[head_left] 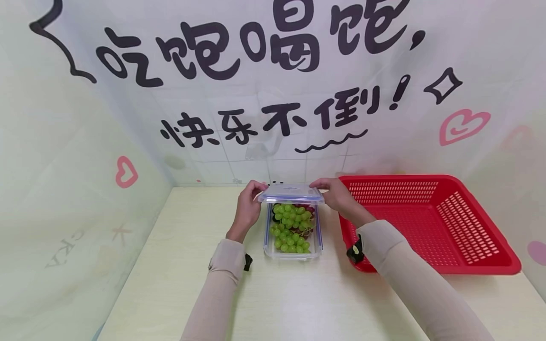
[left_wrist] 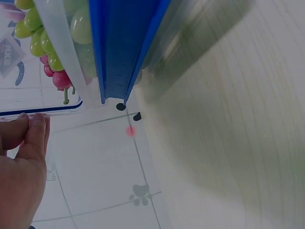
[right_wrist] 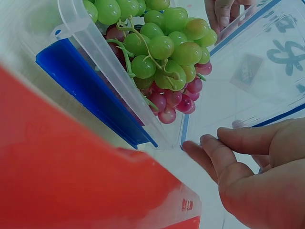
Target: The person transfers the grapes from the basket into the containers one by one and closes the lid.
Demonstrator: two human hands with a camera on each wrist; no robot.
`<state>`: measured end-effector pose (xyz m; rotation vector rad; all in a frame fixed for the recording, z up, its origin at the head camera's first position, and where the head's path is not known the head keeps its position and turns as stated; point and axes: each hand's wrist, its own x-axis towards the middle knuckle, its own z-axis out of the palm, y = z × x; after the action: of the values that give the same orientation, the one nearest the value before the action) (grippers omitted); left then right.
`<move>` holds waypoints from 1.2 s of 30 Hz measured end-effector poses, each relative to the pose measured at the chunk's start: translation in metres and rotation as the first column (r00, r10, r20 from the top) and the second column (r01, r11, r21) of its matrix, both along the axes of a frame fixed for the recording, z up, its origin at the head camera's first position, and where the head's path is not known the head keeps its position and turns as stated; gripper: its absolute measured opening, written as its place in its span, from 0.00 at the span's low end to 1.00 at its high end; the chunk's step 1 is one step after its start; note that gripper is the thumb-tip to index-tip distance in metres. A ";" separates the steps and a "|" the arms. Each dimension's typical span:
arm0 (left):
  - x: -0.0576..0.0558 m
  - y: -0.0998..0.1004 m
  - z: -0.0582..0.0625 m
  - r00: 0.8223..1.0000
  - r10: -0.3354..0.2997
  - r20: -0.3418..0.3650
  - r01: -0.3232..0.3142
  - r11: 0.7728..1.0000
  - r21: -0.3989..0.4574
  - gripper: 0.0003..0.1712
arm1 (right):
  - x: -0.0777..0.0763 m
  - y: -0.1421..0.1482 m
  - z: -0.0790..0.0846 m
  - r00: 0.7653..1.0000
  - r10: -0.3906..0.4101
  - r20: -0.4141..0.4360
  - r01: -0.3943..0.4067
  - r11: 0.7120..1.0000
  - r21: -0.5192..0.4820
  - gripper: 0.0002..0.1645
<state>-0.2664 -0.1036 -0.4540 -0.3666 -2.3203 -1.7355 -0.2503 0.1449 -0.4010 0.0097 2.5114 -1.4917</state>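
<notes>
A clear plastic food container [head_left: 292, 256] with blue side latches stands on the table, filled with green grapes [head_left: 292, 227] and some red grapes [right_wrist: 178, 101]. Its transparent lid [head_left: 292, 191], edged with a blue seal, is tilted above the far end of the container. My left hand [head_left: 249, 204] pinches the lid's left edge between thumb and fingers. At the opposite edge, my right hand [head_left: 339, 195] pinches the lid too, thumb and fingertips at its rim. In the left wrist view a blue latch [left_wrist: 125, 47] hangs folded down along the container's side.
A large red plastic basket [head_left: 426, 271] with slotted walls sits on the right, its left rim under my right forearm. The pale wooden table [head_left: 179, 265] meets a white printed wall covering [head_left: 273, 166] right behind the lid.
</notes>
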 end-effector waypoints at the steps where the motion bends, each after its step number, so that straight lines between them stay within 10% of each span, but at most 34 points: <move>1: 0.000 0.000 0.000 1.000 0.001 -0.002 -0.001 1.000 -0.001 0.17 | 0.000 0.000 0.000 1.000 0.003 0.001 -0.003 1.000 0.000 0.28; 15: 0.007 0.002 -0.008 1.000 -0.024 0.019 0.025 0.999 -0.034 0.09 | 0.002 0.000 0.000 0.982 -0.027 0.185 0.040 0.997 -0.065 0.24; 36: 0.013 -0.001 -0.019 0.999 0.017 0.041 -0.013 0.995 -0.103 0.15 | 0.009 -0.010 -0.004 0.984 0.023 0.176 -0.036 0.997 0.075 0.29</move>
<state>-0.2531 -0.1045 -0.4729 -0.3331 -2.4418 -1.6359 -0.2415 0.1349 -0.4048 0.1110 2.4160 -1.3197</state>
